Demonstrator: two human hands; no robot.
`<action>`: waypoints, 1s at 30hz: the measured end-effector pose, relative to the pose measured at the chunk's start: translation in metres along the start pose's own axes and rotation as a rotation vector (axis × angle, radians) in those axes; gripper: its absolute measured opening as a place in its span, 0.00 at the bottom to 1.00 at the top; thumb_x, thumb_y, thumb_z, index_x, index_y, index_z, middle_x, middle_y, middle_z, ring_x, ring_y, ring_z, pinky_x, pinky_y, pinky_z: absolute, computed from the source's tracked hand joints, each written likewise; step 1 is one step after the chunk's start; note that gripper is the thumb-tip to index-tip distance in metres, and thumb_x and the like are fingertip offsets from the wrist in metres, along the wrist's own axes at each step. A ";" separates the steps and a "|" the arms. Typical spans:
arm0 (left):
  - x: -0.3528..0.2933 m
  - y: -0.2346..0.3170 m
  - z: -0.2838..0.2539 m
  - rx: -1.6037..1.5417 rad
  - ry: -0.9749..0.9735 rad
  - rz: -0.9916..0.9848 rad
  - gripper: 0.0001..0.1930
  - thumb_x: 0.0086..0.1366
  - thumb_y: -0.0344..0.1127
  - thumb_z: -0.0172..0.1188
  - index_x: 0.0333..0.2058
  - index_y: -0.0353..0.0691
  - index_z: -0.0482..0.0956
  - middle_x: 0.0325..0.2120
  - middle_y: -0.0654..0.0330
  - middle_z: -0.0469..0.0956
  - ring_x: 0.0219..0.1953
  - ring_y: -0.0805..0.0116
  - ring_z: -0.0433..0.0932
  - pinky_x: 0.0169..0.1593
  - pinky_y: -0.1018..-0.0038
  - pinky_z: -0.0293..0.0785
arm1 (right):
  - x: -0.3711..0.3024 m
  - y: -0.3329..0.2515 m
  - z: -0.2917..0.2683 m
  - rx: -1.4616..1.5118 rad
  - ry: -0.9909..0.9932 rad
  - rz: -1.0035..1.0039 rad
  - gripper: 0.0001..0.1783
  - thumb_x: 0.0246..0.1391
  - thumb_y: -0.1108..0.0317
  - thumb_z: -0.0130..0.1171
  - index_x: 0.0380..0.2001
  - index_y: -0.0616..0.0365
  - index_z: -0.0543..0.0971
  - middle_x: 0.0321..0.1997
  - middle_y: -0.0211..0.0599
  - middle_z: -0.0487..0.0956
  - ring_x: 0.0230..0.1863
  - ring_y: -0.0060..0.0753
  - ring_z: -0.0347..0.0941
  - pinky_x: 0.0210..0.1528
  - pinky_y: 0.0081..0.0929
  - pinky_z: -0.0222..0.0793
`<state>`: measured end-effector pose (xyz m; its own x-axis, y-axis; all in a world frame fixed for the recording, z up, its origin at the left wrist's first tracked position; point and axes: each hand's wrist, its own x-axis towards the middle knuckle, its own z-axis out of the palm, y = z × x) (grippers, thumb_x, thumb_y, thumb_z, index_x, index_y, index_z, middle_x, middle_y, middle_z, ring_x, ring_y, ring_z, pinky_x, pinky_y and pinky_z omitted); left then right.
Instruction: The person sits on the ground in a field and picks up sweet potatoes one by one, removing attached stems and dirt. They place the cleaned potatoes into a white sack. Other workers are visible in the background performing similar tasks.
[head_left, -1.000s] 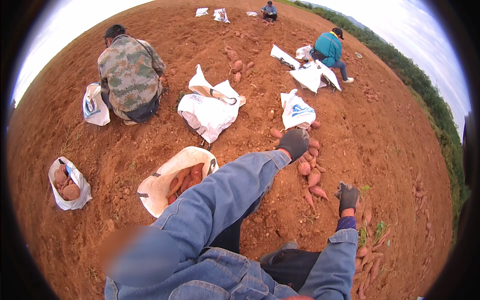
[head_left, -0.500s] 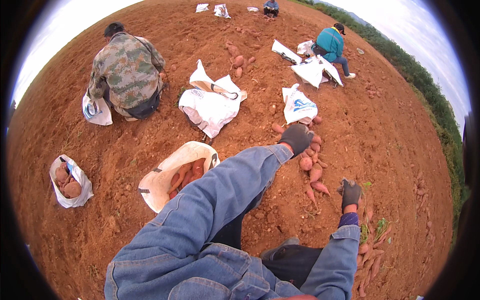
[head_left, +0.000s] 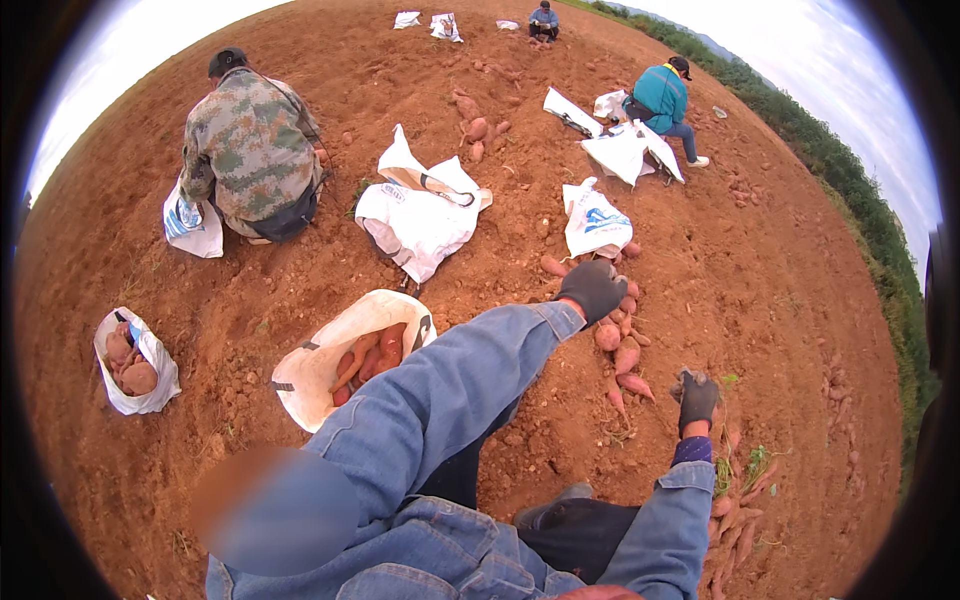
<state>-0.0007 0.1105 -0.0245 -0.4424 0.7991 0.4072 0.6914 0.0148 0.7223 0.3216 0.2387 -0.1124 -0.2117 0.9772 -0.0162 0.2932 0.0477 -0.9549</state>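
Note:
My left hand [head_left: 594, 290], in a dark glove, reaches over the upper end of a row of reddish sweet potatoes [head_left: 626, 356]. Its fingers are bent downward, and whatever is under or inside them is hidden. To the right of the row, my right hand [head_left: 696, 397], gloved too, is held with curled fingers above the soil. No object shows in it, though its palm is out of sight. Beside my left sleeve stands an open white sack [head_left: 301, 378] with long sweet potatoes [head_left: 372, 358] inside. A white sack with blue print [head_left: 597, 226] lies just beyond my left hand.
More sweet potatoes [head_left: 737, 535] with green vines lie beside my right forearm. A small filled sack [head_left: 156, 385] stands at far left, and a crumpled white sack [head_left: 428, 228] lies ahead. People in camouflage [head_left: 250, 145] and teal [head_left: 660, 97] sit farther off on the reddish soil.
The view has shifted slightly. My left hand stays over the upper end of the row, and my right hand remains curled to the right of it.

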 end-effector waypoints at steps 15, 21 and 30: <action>-0.004 0.014 0.000 0.049 0.008 -0.066 0.19 0.68 0.49 0.56 0.32 0.37 0.82 0.33 0.47 0.83 0.39 0.44 0.80 0.44 0.53 0.74 | -0.003 -0.005 0.000 0.066 -0.003 0.057 0.11 0.59 0.66 0.65 0.31 0.66 0.82 0.23 0.40 0.81 0.21 0.34 0.78 0.25 0.30 0.73; -0.007 0.013 0.006 0.100 0.039 -0.018 0.18 0.67 0.49 0.59 0.34 0.37 0.82 0.33 0.46 0.83 0.38 0.45 0.81 0.43 0.53 0.74 | -0.003 -0.004 0.002 -0.006 0.014 0.034 0.12 0.60 0.64 0.64 0.32 0.63 0.83 0.23 0.40 0.82 0.20 0.34 0.78 0.24 0.31 0.73; -0.011 0.031 0.001 0.061 -0.128 0.007 0.21 0.66 0.51 0.61 0.31 0.35 0.83 0.32 0.46 0.82 0.38 0.47 0.81 0.43 0.54 0.74 | 0.011 0.014 0.001 0.012 -0.005 0.018 0.11 0.59 0.66 0.64 0.31 0.66 0.83 0.23 0.42 0.82 0.21 0.36 0.79 0.24 0.33 0.74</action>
<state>0.0261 0.1026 -0.0075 -0.3635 0.8695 0.3343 0.7292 0.0422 0.6830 0.3221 0.2498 -0.1266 -0.2111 0.9768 -0.0349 0.2857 0.0276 -0.9579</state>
